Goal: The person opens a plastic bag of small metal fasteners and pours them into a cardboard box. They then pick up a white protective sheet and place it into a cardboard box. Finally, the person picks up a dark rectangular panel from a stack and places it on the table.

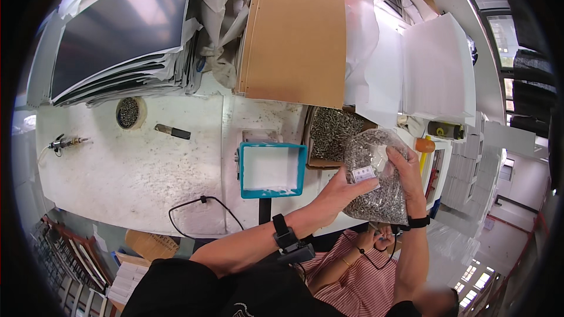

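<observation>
Between my hands is a clear plastic bag packed with small metal screws, bearing a white label. My left hand grips the bag's left side, its thumb lying across the label. On the other side, my right hand is closed round the upper right of the bag, its fingers bent over the plastic. Just beyond the bag, partly covered by it, sits an open brown box of similar loose screws. Left of it, a teal-rimmed tray with a white inside stands on the table.
Farther left lie a round container of screws, a dark-handled tool and a pneumatic screwdriver. Brown boards and dark panels are stacked behind. A co-worker in striped clothing is close at the near side, hands together.
</observation>
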Demonstrator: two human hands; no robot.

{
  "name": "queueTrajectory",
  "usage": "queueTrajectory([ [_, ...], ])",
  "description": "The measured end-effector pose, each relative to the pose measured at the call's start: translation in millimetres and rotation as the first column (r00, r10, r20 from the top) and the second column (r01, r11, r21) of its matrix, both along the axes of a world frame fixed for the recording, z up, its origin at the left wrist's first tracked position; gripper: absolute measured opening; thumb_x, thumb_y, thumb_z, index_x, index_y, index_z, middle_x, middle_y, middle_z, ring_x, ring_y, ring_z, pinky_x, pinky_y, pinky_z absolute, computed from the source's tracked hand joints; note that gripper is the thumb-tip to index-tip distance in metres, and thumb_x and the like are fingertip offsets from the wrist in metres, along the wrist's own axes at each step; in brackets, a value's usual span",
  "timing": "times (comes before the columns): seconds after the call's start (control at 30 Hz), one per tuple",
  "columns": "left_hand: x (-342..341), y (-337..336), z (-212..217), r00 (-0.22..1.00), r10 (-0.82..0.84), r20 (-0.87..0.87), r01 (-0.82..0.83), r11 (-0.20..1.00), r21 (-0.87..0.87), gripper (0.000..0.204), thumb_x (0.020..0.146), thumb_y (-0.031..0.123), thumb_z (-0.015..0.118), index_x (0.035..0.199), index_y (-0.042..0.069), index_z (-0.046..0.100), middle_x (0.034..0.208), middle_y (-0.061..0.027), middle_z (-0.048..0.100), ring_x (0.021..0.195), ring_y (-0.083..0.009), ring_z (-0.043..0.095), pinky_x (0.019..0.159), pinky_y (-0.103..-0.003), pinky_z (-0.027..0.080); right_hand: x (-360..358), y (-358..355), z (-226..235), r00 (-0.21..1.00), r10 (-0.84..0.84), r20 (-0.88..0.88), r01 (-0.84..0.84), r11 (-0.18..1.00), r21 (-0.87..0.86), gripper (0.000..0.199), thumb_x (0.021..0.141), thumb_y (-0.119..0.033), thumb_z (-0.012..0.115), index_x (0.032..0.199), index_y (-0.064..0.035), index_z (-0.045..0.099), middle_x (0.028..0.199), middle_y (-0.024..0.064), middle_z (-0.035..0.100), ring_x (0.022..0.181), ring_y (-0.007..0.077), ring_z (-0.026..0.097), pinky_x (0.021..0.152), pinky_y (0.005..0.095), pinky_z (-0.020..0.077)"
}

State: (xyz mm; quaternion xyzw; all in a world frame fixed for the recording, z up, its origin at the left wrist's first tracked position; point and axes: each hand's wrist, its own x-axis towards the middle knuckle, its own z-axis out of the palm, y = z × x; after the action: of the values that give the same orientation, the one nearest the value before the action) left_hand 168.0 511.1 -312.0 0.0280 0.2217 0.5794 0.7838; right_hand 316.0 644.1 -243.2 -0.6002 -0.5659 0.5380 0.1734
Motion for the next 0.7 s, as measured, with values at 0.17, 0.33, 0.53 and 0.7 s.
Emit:
queueTrajectory([
  [0.17, 3, -1, -2, 1.000, 0.005, 0.000, -0.005, 0.998, 0.070, 0.072, 0.100, 0.019, 0.074, 0.156, 0.004, 0.031, 0.139, -0.0084, 0.057, 0.127, -0.0158, 0.057, 0.109, -0.034, 0.047, 3, 6, 1, 0.998, 0.024, 0.059, -0.025, 0.999, 0.028, 0.033, 0.098, -0.023, 0.076, 0.121, 0.0005, 0.073, 0.095, 0.0000, 0.073, 0.076, 0.0061, 0.063, 0.066, 0.0233, 0.0510],
  [0.33, 14, 2, -14, 0.999, 0.046, 0.023, -0.046, 0.999, -0.013, 0.070, 0.100, 0.019, 0.075, 0.154, 0.005, 0.033, 0.137, -0.0092, 0.058, 0.125, -0.0166, 0.058, 0.109, -0.035, 0.049, 0, 9, -1, 0.994, 0.057, 0.095, -0.059, 0.998, 0.018, 0.034, 0.099, -0.024, 0.075, 0.121, 0.0009, 0.074, 0.101, 0.0020, 0.075, 0.086, 0.0075, 0.066, 0.076, 0.0237, 0.0527],
  [0.53, 19, 3, -24, 0.992, 0.038, 0.120, -0.014, 0.982, -0.191, 0.056, 0.105, 0.022, 0.069, 0.151, 0.007, 0.043, 0.138, -0.0073, 0.062, 0.124, -0.0168, 0.060, 0.107, -0.035, 0.050, 3, 5, -17, 0.991, 0.065, 0.115, -0.069, 0.997, 0.035, 0.033, 0.099, -0.022, 0.074, 0.122, 0.0010, 0.074, 0.105, 0.0034, 0.076, 0.091, 0.0086, 0.066, 0.082, 0.0251, 0.0530],
  [0.7, 27, 6, -15, 0.999, 0.029, 0.039, -0.019, 0.972, -0.234, 0.053, 0.107, 0.025, 0.065, 0.151, 0.005, 0.043, 0.138, -0.0085, 0.062, 0.124, -0.0164, 0.060, 0.106, -0.035, 0.050, 8, 5, -12, 0.996, 0.054, 0.077, -0.059, 0.996, 0.067, 0.030, 0.100, -0.021, 0.074, 0.122, -0.0003, 0.073, 0.104, 0.0016, 0.075, 0.091, 0.0079, 0.065, 0.081, 0.0247, 0.0524],
])
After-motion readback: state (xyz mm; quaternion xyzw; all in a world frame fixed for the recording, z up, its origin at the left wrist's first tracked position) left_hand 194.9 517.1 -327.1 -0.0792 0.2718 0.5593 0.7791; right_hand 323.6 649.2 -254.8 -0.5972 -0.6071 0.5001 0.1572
